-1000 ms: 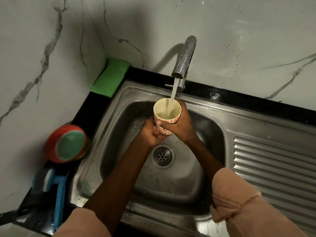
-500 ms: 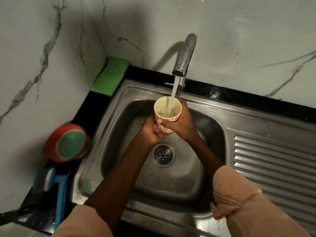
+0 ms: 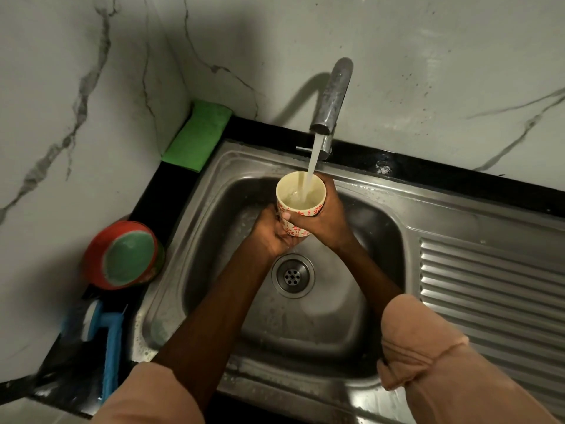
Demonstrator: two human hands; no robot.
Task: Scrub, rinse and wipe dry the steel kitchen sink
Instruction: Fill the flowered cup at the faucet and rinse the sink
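Note:
The steel sink (image 3: 351,325) lies below me, wet, with its drain (image 3: 293,275) in the middle of the bowl. Water runs from the steel tap (image 3: 333,96) into a cream cup with red flowers (image 3: 301,198), held upright over the bowl. My right hand (image 3: 324,220) grips the cup's side, fingers wrapped round it. My left hand (image 3: 272,232) cups the cup's base from the left and below. The cup is partly full of water.
A green cloth (image 3: 198,136) lies on the black counter at the back left corner. A red and green round tub (image 3: 125,255) and a blue brush (image 3: 107,341) sit to the left of the sink. The ribbed drainboard (image 3: 489,301) stretches to the right. Marble walls close off the back and left.
The cup stays under the running tap, held by both hands. The water level in it has risen slightly.

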